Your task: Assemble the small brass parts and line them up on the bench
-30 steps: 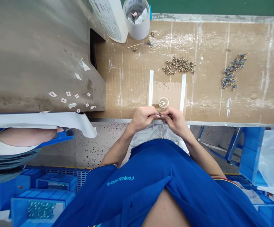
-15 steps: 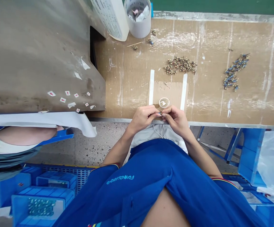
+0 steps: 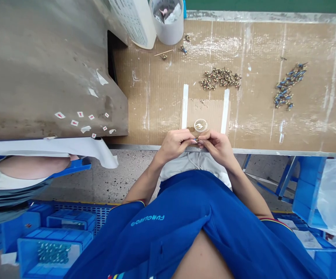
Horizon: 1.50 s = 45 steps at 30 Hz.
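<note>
Both my left hand [image 3: 177, 144] and my right hand [image 3: 216, 145] pinch one small brass-and-blue metal part [image 3: 196, 139] at the table's front edge. Fingertips cover most of the part, so its exact kind is hard to make out. Just beyond my fingers lies a small round clear dish [image 3: 200, 125] with thin white pieces in it, on a cardboard pad [image 3: 205, 110] held by white tape strips. Farther back is a pile of small brass-coloured parts [image 3: 220, 78]. To the right sits a second pile of brass parts with blue on them [image 3: 288, 87].
A metal surface with small arrow stickers [image 3: 74, 123] stands at left. A white tub [image 3: 170, 33] and a pale plastic container [image 3: 139, 27] stand at the back, near a thin stick [image 3: 163, 53] and several loose parts. Blue crates [image 3: 54, 234] are below; another person's arm [image 3: 31, 166] shows at left.
The view has shifted very slightly. My hands stay pinched on the small part in nearly the same place, and the piles look unchanged.
</note>
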{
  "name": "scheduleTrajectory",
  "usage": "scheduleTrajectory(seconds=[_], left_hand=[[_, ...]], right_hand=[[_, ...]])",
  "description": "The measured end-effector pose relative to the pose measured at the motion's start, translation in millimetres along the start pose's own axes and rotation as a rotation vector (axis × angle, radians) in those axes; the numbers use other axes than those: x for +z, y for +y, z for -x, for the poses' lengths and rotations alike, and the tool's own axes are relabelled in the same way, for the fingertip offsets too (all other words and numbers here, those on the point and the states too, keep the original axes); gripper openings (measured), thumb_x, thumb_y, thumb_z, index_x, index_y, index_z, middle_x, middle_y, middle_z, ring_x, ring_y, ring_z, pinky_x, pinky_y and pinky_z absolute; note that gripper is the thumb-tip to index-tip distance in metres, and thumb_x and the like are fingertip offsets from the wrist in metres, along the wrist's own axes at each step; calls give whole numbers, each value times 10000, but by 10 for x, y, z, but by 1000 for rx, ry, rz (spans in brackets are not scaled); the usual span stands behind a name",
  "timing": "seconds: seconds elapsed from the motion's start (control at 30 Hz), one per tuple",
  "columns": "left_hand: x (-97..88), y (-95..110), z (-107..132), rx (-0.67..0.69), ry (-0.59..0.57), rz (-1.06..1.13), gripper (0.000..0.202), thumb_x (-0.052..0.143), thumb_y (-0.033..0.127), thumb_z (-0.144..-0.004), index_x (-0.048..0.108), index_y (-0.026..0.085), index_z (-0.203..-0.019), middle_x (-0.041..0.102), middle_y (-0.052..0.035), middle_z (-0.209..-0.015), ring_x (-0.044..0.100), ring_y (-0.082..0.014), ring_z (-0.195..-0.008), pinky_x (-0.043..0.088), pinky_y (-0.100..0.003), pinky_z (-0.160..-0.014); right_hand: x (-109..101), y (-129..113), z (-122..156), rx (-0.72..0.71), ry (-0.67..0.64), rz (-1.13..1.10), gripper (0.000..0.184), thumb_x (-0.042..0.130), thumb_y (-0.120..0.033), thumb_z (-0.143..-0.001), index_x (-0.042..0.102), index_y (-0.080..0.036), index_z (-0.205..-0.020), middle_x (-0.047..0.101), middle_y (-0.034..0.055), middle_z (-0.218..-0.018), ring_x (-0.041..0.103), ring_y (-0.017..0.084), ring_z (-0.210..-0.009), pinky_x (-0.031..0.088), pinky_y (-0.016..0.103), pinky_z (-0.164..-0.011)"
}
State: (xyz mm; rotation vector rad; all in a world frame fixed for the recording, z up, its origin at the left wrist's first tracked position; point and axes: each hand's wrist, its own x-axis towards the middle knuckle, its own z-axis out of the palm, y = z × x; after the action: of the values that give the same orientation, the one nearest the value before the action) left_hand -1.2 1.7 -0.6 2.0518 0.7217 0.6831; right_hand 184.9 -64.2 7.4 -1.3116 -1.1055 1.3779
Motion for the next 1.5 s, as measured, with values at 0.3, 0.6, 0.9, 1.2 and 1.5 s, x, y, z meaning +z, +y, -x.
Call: scheduleTrajectory(seconds=[0.3,0.6,0.9,1.2,1.5], left_hand=[[7,5,-2,53,-17,-51,288,550,200,-974,669,147,-718,610,2,-635,527,-104,-572,371,-228,-553],[5,-2,6,19,-35,-40,276,540,181,-965,653,147,-716,607,-2,-651,542,-112,-592,384,-233,-570],[0,-1,-4,-8,5,31,295,546,346,-1026,712,149,-883,679,-32,-768,613,-126,-686,452,-233,-639],[-12,-3,-14,32,-8,-10,322,504,341,-1043,719,152,-895,676,-43,-780,619,-134,-705,464,-242,-654],[-9,3,-16,62,-35,-11,283,501,182,-972,656,155,-737,588,-3,-633,505,-107,-559,375,-230,-554]], right_hand=[[-14,0,1,-73,-54,134,186,640,-301,-929,592,-216,-770,657,5,-718,632,141,-619,514,290,-586],[28,10,-8,-80,-53,142,179,605,-252,-926,560,-221,-755,647,-10,-695,614,134,-593,511,277,-565],[45,55,-14,-44,56,9,218,698,-430,-901,613,-238,-841,661,-15,-732,626,131,-600,567,290,-583],[11,56,-2,-46,44,-30,285,716,-495,-893,618,-234,-833,669,1,-788,630,129,-624,580,300,-617],[-37,10,-20,-55,-87,-27,221,660,-353,-936,593,-221,-772,651,5,-765,619,132,-630,535,281,-574]])
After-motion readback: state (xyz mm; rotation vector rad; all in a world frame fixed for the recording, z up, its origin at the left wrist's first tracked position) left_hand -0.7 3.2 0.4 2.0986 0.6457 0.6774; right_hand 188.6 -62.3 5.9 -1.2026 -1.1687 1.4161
